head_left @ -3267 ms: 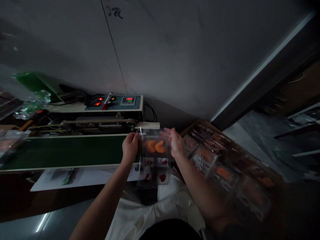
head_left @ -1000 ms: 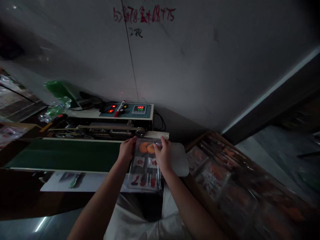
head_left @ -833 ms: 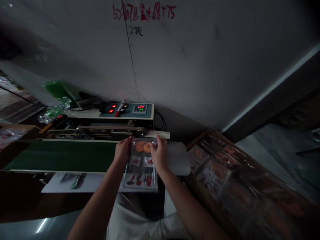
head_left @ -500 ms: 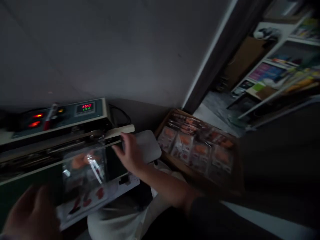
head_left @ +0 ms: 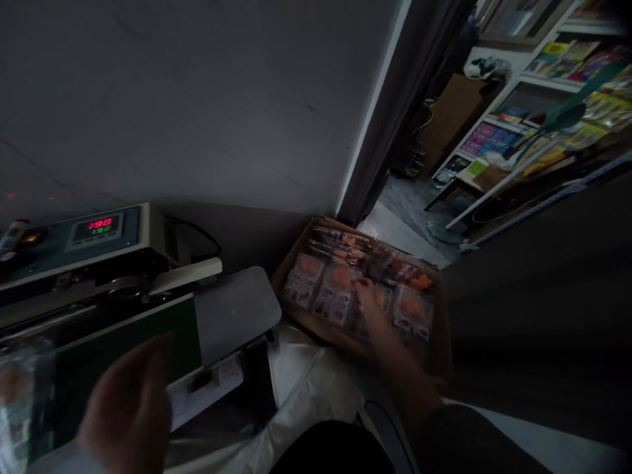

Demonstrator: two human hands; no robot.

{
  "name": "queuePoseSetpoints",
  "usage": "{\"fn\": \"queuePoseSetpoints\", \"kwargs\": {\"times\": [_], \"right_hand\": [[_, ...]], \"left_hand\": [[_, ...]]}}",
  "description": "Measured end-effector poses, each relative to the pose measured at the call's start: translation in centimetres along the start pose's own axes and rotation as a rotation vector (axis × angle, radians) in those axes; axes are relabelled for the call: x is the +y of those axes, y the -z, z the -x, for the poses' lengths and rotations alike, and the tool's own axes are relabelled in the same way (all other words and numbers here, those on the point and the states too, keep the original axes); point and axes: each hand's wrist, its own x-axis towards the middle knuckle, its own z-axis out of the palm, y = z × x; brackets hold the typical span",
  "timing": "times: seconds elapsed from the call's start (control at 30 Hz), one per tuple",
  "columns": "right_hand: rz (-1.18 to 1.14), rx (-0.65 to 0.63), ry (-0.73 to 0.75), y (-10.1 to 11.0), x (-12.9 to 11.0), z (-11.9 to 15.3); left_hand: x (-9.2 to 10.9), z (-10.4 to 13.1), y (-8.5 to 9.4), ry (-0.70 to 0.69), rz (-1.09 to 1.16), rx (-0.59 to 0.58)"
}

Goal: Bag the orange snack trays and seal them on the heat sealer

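Observation:
My right hand [head_left: 366, 297] reaches down into a cardboard box [head_left: 316, 320] of clear plastic packets [head_left: 333, 296] with orange pieces in them. Its fingers are bent together at the upper edge of one packet in the front row. Over the green conveyor belt [head_left: 182, 332] of a bag sealing machine [head_left: 158, 240] is my left hand [head_left: 131, 401], blurred, its fingertips hard to make out. Another clear packet [head_left: 17, 395] lies on the belt at the left edge of the view, apart from my left hand.
The sealer's display [head_left: 101, 226] is lit in red and green. A grey end plate [head_left: 239, 306] juts from the belt toward the box. Beyond the dark door frame [head_left: 390, 125] stand shelves [head_left: 533, 82] with colourful goods and a stand. My lap is just below the belt.
My right hand has gone from the sealer's end plate into the box on the right. The view has turned right, and the packet on the belt now sits farther left in it.

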Motion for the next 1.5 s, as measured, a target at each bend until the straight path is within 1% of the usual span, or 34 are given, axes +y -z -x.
{"fn": "queuePoseSetpoints", "kwargs": {"times": [0.03, 0.07, 0.1, 0.17, 0.23, 0.27, 0.33, 0.37, 0.4, 0.43, 0.47, 0.5, 0.53, 0.57, 0.63, 0.7, 0.77, 0.8, 0.83, 0.9, 1.0, 1.1, 1.17, 1.3, 1.37, 1.43, 1.5], "right_hand": [[-0.062, -0.022, -0.01, 1.2, -0.2, 0.2], [-0.117, -0.041, -0.011, 2.5, -0.7, 0.5], [-0.175, -0.059, -0.005, 4.0, -1.5, 0.8], [-0.304, -0.107, 0.026, 6.8, -4.0, 1.7], [-0.443, -0.182, 0.086, 8.5, -7.3, 3.4], [-0.505, -0.218, 0.122, 8.7, -9.1, 4.5], [-0.578, -0.3, 0.185, 8.0, -12.6, 7.3], [-0.592, -0.368, 0.205, 7.3, -14.2, 8.9], [-0.594, -0.463, 0.214, 6.3, -15.5, 10.5], [-0.586, -0.577, 0.217, 5.1, -16.7, 12.0], [-0.57, -0.692, 0.218, 3.9, -17.6, 13.4], [-0.553, -0.791, 0.217, 2.5, -18.4, 14.6], [-0.535, -0.862, 0.212, 1.0, -19.0, 15.6], [-0.519, -0.903, 0.205, -0.6, -19.4, 16.5], [-0.497, -0.93, 0.19, -3.9, -19.8, 17.8], [-0.478, -0.965, 0.164, -7.0, -19.7, 19.0], [-0.48, -0.988, 0.165, -9.3, -19.0, 19.9], [-0.49, -0.979, 0.194, -10.1, -18.5, 20.2], [-0.498, -0.956, 0.249, -10.7, -17.9, 20.4], [-0.494, -0.91, 0.408, -11.5, -16.3, 20.7], [-0.405, -0.863, 0.643, -12.4, -13.7, 20.7], [-0.316, -0.747, 0.78, -13.4, -12.0, 20.3], [-0.269, -0.707, 0.817, -14.1, -11.5, 20.0], [-0.238, -0.745, 0.82, -15.0, -11.4, 19.8], [-0.229, -0.71, 0.796, -15.5, -11.3, 19.9], [-0.211, -0.622, 0.784, -16.1, -11.1, 20.1], [-0.185, -0.53, 0.789, -16.8, -11.0, 20.2]], "left_hand": [[0.5, 0.2, -1.0, -0.011, 0.023, -0.039], [1.1, 0.3, -2.2, -0.025, 0.066, -0.115], [1.7, 0.2, -3.5, -0.043, 0.124, -0.223], [3.4, -0.2, -6.3, -0.087, 0.253, -0.469], [5.6, -0.8, -9.0, -0.127, 0.395, -0.665], [6.8, -1.0, -10.1, -0.142, 0.475, -0.758], [9.1, -1.5, -11.6, -0.138, 0.664, -0.93], [9.9, -1.6, -11.9, -0.12, 0.748, -0.997], [10.3, -1.8, -11.8, -0.095, 0.811, -1.041], [10.3, -1.9, -11.3, -0.068, 0.85, -1.055], [9.9, -2.0, -10.6, -0.041, 0.873, -1.034], [9.2, -2.1, -9.5, -0.01, 0.878, -0.989], [8.2, -2.2, -8.3, 0.026, 0.871, -0.933], [7.1, -2.3, -7.0, 0.065, 0.865, -0.87], [4.9, -2.4, -4.6, 0.166, 0.871, -0.725], [3.1, -2.7, -2.7, 0.257, 0.896, -0.528], [2.0, -3.0, -1.7, 0.292, 0.917, -0.322], [1.6, -3.1, -1.5, 0.301, 0.92, -0.246], [1.3, -3.3, -1.4, 0.316, 0.919, -0.2], [0.7, -3.6, -1.5, 0.375, 0.919, -0.184], [-0.3, -4.2, -1.9, 0.453, 0.927, -0.231], [-1.4, -5.2, -2.1, 0.487, 0.946, -0.283], [-2.0, -6.1, -1.9, 0.503, 0.911, -0.267], [-2.9, -7.8, -1.8, 0.467, 0.8, -0.151], [-3.2, -8.6, -2.2, 0.542, 0.826, -0.118], [-3.4, -9.5, -2.8, 0.664, 0.867, -0.109], [-3.6, -10.4, -3.4, 0.747, 0.882, -0.131]]}}
